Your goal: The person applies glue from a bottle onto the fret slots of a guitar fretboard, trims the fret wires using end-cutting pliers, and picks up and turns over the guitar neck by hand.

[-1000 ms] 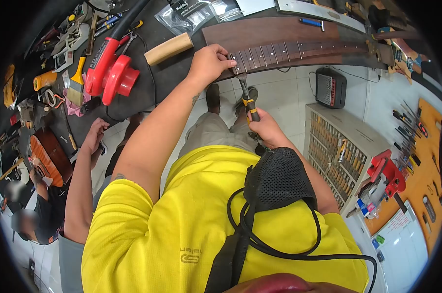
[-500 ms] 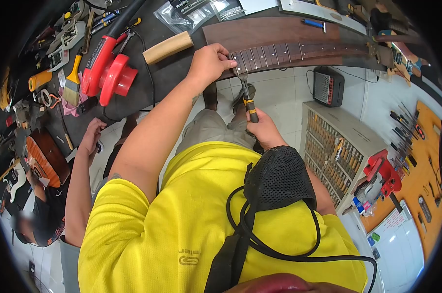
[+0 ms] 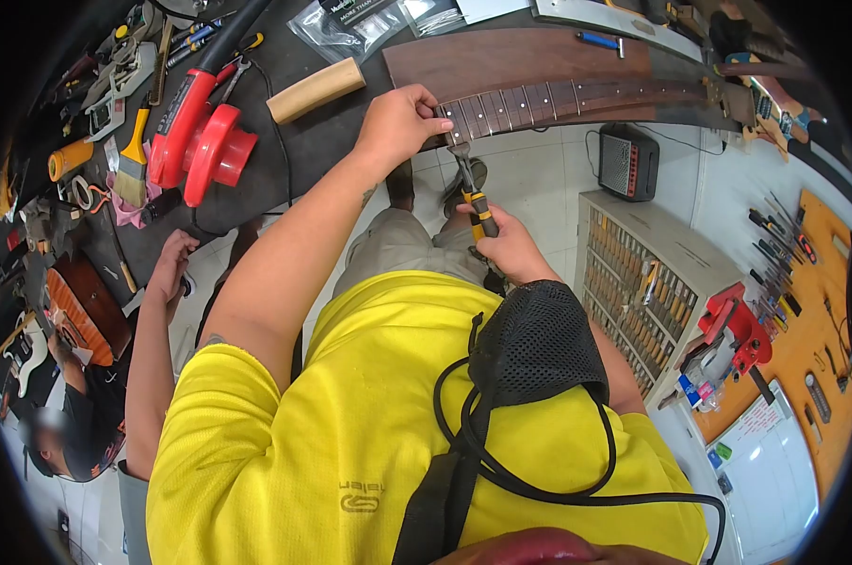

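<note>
A dark fretboard (image 3: 512, 110) with metal frets and pale dot inlays lies along the front edge of the workbench. My left hand (image 3: 399, 124) is closed at its left end, thumb and fingers pinching there; any small piece between the fingertips is hidden. In my right hand (image 3: 512, 245) is a pair of pliers (image 3: 476, 202) with black and yellow handles, which are spread apart. The jaws of the pliers point up at the fretboard's lower edge, close beside my left thumb. Whether they touch a fret end, I cannot tell.
On the bench lie a wooden block (image 3: 316, 90), a red blower (image 3: 200, 141), a brush (image 3: 134, 165) and a blue-handled hammer (image 3: 600, 41). A black amplifier (image 3: 628, 162) and a drawer cabinet (image 3: 652, 273) stand right. Another person's hand (image 3: 173, 264) is at left.
The handles of the pliers have spread apart in my right hand. My left hand stays at the fretboard's end. The whole view has shifted slightly.
</note>
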Demonstrator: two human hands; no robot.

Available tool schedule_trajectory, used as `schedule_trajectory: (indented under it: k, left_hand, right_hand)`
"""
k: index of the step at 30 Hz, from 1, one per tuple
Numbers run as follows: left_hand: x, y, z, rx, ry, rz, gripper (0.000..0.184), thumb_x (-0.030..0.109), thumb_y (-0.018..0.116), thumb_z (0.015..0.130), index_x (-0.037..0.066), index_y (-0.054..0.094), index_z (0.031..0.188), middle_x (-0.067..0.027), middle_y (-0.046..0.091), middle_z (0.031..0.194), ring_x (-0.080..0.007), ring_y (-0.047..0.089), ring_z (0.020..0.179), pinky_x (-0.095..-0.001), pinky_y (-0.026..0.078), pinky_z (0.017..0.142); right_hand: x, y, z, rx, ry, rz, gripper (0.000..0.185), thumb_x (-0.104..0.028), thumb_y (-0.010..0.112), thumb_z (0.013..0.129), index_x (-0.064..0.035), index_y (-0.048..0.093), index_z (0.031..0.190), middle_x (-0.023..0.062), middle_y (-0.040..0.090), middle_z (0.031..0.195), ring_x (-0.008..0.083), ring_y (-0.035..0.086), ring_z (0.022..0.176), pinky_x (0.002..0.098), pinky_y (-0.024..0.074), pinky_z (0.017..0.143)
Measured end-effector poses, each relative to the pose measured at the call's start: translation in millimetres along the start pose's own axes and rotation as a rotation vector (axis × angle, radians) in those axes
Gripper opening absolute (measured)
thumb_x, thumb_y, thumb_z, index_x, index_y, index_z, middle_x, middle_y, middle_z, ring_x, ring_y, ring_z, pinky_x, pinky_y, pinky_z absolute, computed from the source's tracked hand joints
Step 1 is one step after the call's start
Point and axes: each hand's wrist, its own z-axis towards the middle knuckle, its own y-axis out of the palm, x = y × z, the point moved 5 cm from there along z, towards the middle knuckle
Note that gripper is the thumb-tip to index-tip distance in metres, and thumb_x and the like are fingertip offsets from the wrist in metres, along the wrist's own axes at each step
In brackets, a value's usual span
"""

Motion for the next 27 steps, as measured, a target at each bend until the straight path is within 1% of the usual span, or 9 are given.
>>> schedule_trajectory:
  k: [2,3,5,8,13,15,18,21,27]
  left_hand:
    - [-0.3,1.1,-0.1,0.005,-0.011,-0.012,0.045,0.026,0.094,0.081,0.002,0.076,0.113,-0.0094,0.077,0.094,-0.0200,0.073,0.084,-0.0350,0.058,0.078]
    - [-0.3,0.4,-0.2,0.011,-0.021,-0.022,0.043,0.026,0.094,0.080,0.003,0.076,0.112,-0.0103,0.077,0.095,-0.0228,0.074,0.085,-0.0367,0.059,0.079]
    - [0.2,-0.7,-0.7,0.011,-0.025,-0.017,0.043,0.026,0.094,0.080,0.003,0.076,0.112,-0.0102,0.077,0.095,-0.0229,0.074,0.085,-0.0368,0.059,0.079]
    - [0.5,-0.6,-0.4,0.009,-0.031,-0.016,0.043,0.026,0.094,0.081,0.003,0.077,0.112,-0.0102,0.077,0.095,-0.0229,0.075,0.086,-0.0371,0.059,0.079]
    - [0.6,-0.1,-0.2,-0.004,-0.038,-0.011,0.043,0.026,0.094,0.081,0.003,0.076,0.114,-0.0101,0.077,0.096,-0.0229,0.074,0.087,-0.0371,0.059,0.080]
    - [0.7,-0.6,-1.0,0.019,-0.026,-0.008,0.046,0.026,0.095,0.080,0.002,0.076,0.114,-0.0081,0.077,0.093,-0.0177,0.072,0.083,-0.0331,0.058,0.078]
    - [0.1,0.0,-1.1,0.026,-0.021,0.004,0.045,0.027,0.095,0.080,0.002,0.076,0.113,-0.0079,0.077,0.093,-0.0178,0.072,0.083,-0.0332,0.058,0.079]
    - [-0.7,0.9,-1.1,0.025,-0.021,-0.006,0.046,0.027,0.095,0.080,0.002,0.076,0.113,-0.0078,0.076,0.093,-0.0178,0.072,0.083,-0.0331,0.058,0.079]
    - [-1.7,1.0,-0.3,0.037,-0.010,0.008,0.045,0.026,0.095,0.080,0.001,0.076,0.113,-0.0084,0.077,0.093,-0.0175,0.073,0.083,-0.0330,0.058,0.078]
  right_hand:
    - [-0.2,-3.9,-0.2,0.028,-0.003,-0.081,0.065,0.007,0.057,0.078,-0.0130,0.070,0.139,0.0033,0.064,0.127,0.0164,0.060,0.116,0.0265,0.0445,0.100]
    - [1.3,-4.6,-0.2,0.027,-0.003,-0.081,0.065,0.007,0.057,0.078,-0.0130,0.070,0.139,0.0033,0.064,0.127,0.0164,0.060,0.116,0.0265,0.0445,0.100]
    - [7.5,-6.1,-0.8,0.031,0.071,-0.006,0.066,0.006,0.058,0.079,-0.0141,0.070,0.140,-0.0013,0.062,0.107,0.0114,0.057,0.093,0.0247,0.0463,0.086]
    - [6.4,-8.9,-0.5,0.036,0.040,-0.003,0.065,0.005,0.058,0.080,-0.0150,0.069,0.141,-0.0050,0.057,0.094,0.0079,0.049,0.080,0.0234,0.0438,0.075]
    - [1.4,-8.3,-1.5,0.038,0.032,-0.046,0.065,0.006,0.058,0.080,-0.0147,0.069,0.141,-0.0050,0.057,0.095,0.0079,0.050,0.082,0.0228,0.0429,0.076]
    - [2.8,-6.0,-1.6,0.033,0.054,-0.036,0.065,0.007,0.058,0.080,-0.0144,0.069,0.141,-0.0050,0.056,0.095,0.0081,0.050,0.082,0.0229,0.0427,0.076]
    - [3.4,-2.8,0.5,0.053,0.008,-0.034,0.065,0.007,0.057,0.081,-0.0138,0.068,0.141,-0.0051,0.056,0.096,0.0080,0.050,0.083,0.0226,0.0421,0.077]
    - [2.0,-0.3,-1.8,0.046,-0.006,-0.011,0.065,0.009,0.057,0.082,-0.0102,0.067,0.143,-0.0068,0.052,0.094,0.0066,0.045,0.078,0.0213,0.0388,0.075]
    - [7.1,0.8,-1.0,0.058,-0.022,-0.024,0.063,0.007,0.057,0.080,-0.0116,0.069,0.139,-0.0050,0.055,0.097,0.0083,0.048,0.086,0.0216,0.0408,0.080]
